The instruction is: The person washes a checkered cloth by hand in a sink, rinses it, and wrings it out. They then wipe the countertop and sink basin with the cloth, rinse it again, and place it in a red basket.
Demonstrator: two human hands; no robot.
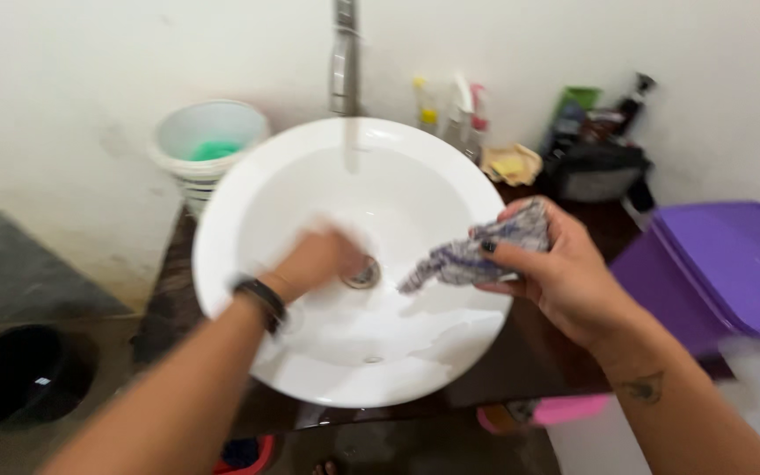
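A round white basin (248,202) sits on a dark counter, with water running from a metal tap (345,62) above it. My left hand (318,259), blurred and wearing a dark wristband, is inside the basin beside the metal drain (364,274); its fingers look curled, and whether they hold anything is unclear. My right hand (556,268) is over the basin's right rim, closed on a crumpled blue-and-white patterned cloth (477,251) that hangs toward the drain.
A white bucket (208,141) with something green inside stands at the back left. Bottles (455,110), a yellow sponge (510,164) and dark containers (600,145) line the wall. A purple lidded box (714,268) is at right, a black bin (10,374) on the floor at left.
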